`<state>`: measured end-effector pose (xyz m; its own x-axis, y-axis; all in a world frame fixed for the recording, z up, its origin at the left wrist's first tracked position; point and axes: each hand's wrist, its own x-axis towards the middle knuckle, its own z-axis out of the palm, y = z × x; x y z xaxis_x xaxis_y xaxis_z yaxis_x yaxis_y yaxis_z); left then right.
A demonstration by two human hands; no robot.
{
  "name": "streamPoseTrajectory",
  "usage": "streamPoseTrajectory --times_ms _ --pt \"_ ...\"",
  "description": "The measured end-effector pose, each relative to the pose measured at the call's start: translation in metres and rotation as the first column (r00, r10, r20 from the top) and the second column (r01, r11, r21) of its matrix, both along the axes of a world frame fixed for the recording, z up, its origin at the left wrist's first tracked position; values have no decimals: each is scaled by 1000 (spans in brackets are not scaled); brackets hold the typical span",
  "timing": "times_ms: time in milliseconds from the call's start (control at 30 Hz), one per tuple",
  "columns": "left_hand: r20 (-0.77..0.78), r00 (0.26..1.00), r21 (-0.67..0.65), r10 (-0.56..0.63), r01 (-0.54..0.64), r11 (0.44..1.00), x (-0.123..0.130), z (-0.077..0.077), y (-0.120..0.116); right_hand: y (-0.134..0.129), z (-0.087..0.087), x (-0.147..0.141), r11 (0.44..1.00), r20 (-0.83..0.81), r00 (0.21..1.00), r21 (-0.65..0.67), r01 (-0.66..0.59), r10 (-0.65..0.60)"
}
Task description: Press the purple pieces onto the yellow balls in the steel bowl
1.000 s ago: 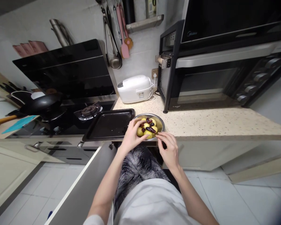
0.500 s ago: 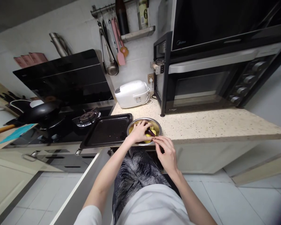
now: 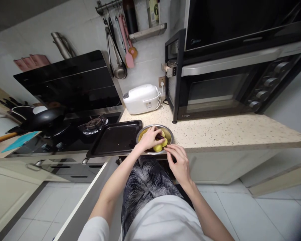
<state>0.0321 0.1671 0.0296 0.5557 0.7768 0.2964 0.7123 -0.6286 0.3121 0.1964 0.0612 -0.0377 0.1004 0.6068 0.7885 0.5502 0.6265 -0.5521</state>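
A round metal bowl point(image 3: 171, 133) sits at the counter's front edge, with several yellow pieces point(image 3: 158, 147) in it. My left hand point(image 3: 150, 138) reaches over the bowl, its fingers closed round a dark purple, elongated piece point(image 3: 159, 137). Most of that piece is hidden under the fingers. My right hand point(image 3: 179, 161) is at the bowl's near right rim, thumb and fingertips pinched together. Whatever those fingertips may hold is too small to make out.
Left of the bowl lies a black baking tray point(image 3: 115, 139), partly over the gas hob point(image 3: 94, 124). Behind stands a white appliance point(image 3: 141, 99) with a cord. An oven point(image 3: 215, 90) occupies the rack at right. Below the counter, a drawer point(image 3: 90, 192) is pulled out beside my legs.
The dark purple piece has shifted up and left with my left hand, its end drawn away from my right fingertips. More of the yellow pieces shows. My right hand has barely moved.
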Motion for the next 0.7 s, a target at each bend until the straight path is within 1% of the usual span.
streamPoseTrajectory --times_ms 200,333,433,500,567,633,700 --pt "-16 998 76 56 -55 996 1 1 0 1 0 1 1000 7 1000 -6 6 -6" --pt "-12 998 90 62 -61 994 3 -2 0 1 -1 1 1000 11 1000 1 10 -10" --pt "106 992 74 68 -76 994 2 -5 3 1 -1 1 1000 17 1000 4 10 -10" --pt "219 974 53 62 -75 996 1 -6 6 1 -1 1 1000 20 1000 9 9 -9" --pt "282 958 44 53 -68 997 0 -6 8 1 -1 1 1000 21 1000 15 9 -10" --pt "261 964 55 47 -64 996 -1 -6 8 1 -1 1 1000 23 1000 15 10 -10" --pt "193 980 70 47 -62 996 -1 -6 8 2 -1 2 1000 26 1000 11 7 -7"
